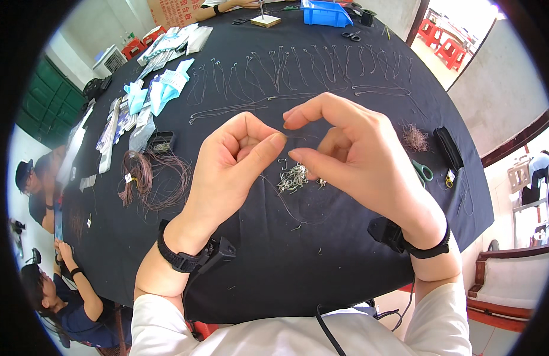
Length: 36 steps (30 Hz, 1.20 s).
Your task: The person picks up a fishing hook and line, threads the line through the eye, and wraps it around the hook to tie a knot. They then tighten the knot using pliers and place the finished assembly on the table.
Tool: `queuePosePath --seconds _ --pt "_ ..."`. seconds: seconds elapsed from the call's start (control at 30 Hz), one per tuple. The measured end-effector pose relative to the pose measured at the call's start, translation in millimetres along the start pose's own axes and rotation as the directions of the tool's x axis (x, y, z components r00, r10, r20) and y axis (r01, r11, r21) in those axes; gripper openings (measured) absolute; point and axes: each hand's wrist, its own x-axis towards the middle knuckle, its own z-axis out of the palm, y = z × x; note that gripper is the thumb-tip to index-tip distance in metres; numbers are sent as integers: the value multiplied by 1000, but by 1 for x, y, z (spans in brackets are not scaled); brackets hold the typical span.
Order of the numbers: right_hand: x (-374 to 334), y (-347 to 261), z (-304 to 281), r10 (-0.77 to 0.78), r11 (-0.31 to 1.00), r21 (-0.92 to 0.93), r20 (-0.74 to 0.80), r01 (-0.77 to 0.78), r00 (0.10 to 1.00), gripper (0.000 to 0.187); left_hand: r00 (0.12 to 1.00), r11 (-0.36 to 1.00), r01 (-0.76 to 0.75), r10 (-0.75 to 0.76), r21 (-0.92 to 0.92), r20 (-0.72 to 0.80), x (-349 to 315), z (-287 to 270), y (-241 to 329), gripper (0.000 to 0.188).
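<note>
My left hand (pixel 233 154) is closed, thumb pressed to the index finger in a pinch on a thin fishing line (pixel 301 137). A short end of that line sticks out to the right, and more of it hangs below the hand in a loose loop. Facing it, my right hand (pixel 360 154) is open, its thumb and index finger curved apart with a gap between them. Below and between the hands lies a pile of silvery fish hooks (pixel 293 179), partly hidden by the right fingers. Whether a hook sits in the left pinch is too small to tell.
Rows of hooked line pieces (pixel 280 71) lie across the black tablecloth (pixel 274 267). At left are a brown line bundle (pixel 146 181) and plastic packets (pixel 167 86); at right, green-handled scissors (pixel 426 172), a black case (pixel 448 148) and a line tangle (pixel 415 137). A blue bin (pixel 326 13) stands far back. Other people sit around the table.
</note>
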Motion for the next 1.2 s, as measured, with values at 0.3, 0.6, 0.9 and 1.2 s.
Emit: queuePosePath --seconds 0.3,0.6,0.9,1.2 --pt "3 13 4 -243 960 -155 -60 231 968 10 1000 1000 -7 7 6 15 -1 1 2 10" --pt "6 15 -2 -372 896 -268 -14 355 928 7 996 977 -88 88 193 7 1 1 3 9" --pt "5 15 -6 -388 881 -276 43 384 921 8 947 731 -300 304 614 100 0 0 8 7" --pt "12 31 -9 -79 972 225 58 64 995 13 981 902 -191 191 387 38 -4 1 1 11"
